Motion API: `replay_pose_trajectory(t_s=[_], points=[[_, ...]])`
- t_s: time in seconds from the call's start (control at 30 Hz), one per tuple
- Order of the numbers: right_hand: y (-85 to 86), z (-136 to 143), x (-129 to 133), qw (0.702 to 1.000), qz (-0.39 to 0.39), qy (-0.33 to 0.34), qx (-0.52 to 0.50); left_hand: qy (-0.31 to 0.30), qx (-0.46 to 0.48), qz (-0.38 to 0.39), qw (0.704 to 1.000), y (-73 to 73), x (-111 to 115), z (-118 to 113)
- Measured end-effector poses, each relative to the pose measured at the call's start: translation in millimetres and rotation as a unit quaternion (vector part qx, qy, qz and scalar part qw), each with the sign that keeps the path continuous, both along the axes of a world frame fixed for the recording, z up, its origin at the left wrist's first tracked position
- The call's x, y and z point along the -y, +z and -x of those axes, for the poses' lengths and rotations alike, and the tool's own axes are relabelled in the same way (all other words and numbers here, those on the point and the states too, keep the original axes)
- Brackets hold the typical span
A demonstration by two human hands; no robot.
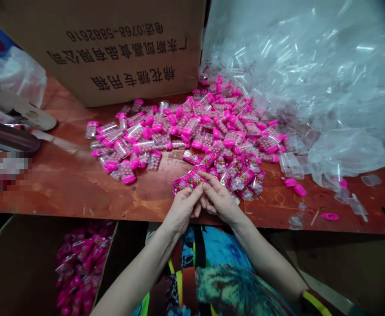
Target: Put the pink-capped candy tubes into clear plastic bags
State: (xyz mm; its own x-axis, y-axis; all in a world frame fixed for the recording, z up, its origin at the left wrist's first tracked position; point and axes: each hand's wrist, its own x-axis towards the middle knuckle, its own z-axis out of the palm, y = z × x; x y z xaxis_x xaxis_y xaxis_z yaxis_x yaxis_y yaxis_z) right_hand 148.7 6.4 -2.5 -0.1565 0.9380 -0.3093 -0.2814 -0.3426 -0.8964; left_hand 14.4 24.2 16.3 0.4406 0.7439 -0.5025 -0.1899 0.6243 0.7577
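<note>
Printed pink wrapper (181, 182) lay flat on the table (64, 188), its near end running under the fingertips, just off at eleven o'clock from the hands. Left hand (186, 205) and right hand (219, 199) met over the table's near edge, thumbs and forefingers drawn together tip to tip, a grip suited to small, fine work; blur and the knuckles hid whether wrapper film sat between them, so could not tell. Printed pink packets (243, 175) sat heaped at two o'clock, beside the right hand, presumably for short reach. Capped containers (192, 125), clear and full of pale pink balls, spread at twelve, likely kept loose for easy picking. Brown carton (130, 66) stood behind at eleven, perhaps backing the pile. Clear empties (278, 87) banked at one; loose pink caps (300, 189) lay at three. At eight, below the table, a box (5, 259) held pink goods (79, 263), probably positioned to catch pieces.
</note>
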Motion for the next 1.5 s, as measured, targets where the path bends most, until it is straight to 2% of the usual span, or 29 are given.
replay_pose_trajectory(t_s=[0.07,0.13,0.23,0.3,0.37,0.43,0.5,0.57,0.6,0.67,0.73,0.87,0.93,0.97,1.03,1.1,1.2,1.27,1.3,1.37,1.5], points=[[12.8,-11.2,-0.9,0.987,-0.064,-0.017,0.146,-0.007,-0.018,-0.018,1.0,2.7,1.0,4.8],[30.2,-26.4,-2.2,0.935,-0.125,-0.063,0.326,0.035,-0.078,-0.091,0.992,2.4,2.6,11.7],[52.5,-41.9,-7.6,0.836,-0.114,-0.142,0.518,0.112,-0.201,-0.245,0.942,-8.0,4.3,23.3],[57.3,-36.8,-15.8,0.802,-0.112,-0.14,0.57,0.108,-0.273,-0.31,0.904,-19.3,4.4,29.8],[52.0,-16.4,-30.3,0.807,-0.156,-0.085,0.564,0.069,-0.347,-0.355,0.865,-29.3,3.6,35.0],[39.4,15.5,-52.0,0.818,-0.229,-0.009,0.528,0.004,-0.429,-0.393,0.813,-34.7,2.1,39.9],[24.8,51.1,-78.2,0.779,-0.293,0.068,0.549,-0.066,-0.506,-0.422,0.75,-36.1,0.9,45.5],[13.5,81.3,-102.9,0.716,-0.329,0.141,0.599,-0.11,-0.558,-0.449,0.689,-36.6,0.6,51.3],[9.9,92.1,-112.5,0.685,-0.331,0.17,0.626,-0.117,-0.571,-0.466,0.665,-37.5,0.8,54.0],[7.2,103.2,-123.7,0.645,-0.319,0.204,0.664,-0.105,-0.574,-0.508,0.634,-41.4,2.1,58.6],[9.3,101.6,-124.9,0.634,-0.294,0.213,0.683,-0.079,-0.561,-0.559,0.605,-47.4,4.1,62.1],[16.1,86.2,-115.9,0.66,-0.243,0.214,0.678,-0.043,-0.537,-0.657,0.527,-57.1,10.6,70.0],[14.6,84.8,-114.6,0.677,-0.225,0.192,0.674,-0.024,-0.521,-0.686,0.507,-58.5,14.5,75.1],[12.0,86.4,-115.6,0.684,-0.218,0.174,0.674,-0.011,-0.509,-0.694,0.509,-58.2,16.2,77.6],[3.9,91.4,-119.2,0.702,-0.212,0.143,0.664,0.029,-0.479,-0.693,0.538,-55.8,18.0,81.3],[-5.0,94.3,-122.1,0.747,-0.223,0.114,0.616,0.085,-0.44,-0.664,0.599,-50.7,16.9,82.2],[-11.8,86.9,-117.8,0.865,-0.241,0.039,0.438,0.173,-0.395,-0.576,0.694,-39.6,9.4,77.3],[-9.9,74.9,-107.6,0.937,-0.204,-0.011,0.282,0.223,-0.375,-0.517,0.736,-32.2,2.5,71.2],[-7.5,68.3,-100.6,0.962,-0.174,-0.025,0.21,0.241,-0.365,-0.495,0.75,-29.3,-0.9,67.6],[-1.6,56.7,-84.9,0.988,-0.111,-0.031,0.098,0.26,-0.344,-0.474,0.768,-25.5,-6.3,60.0],[6.3,46.1,-58.5,0.999,-0.021,-0.036,0.003,0.267,-0.322,-0.47,0.777,-24.0,-10.1,43.9]])
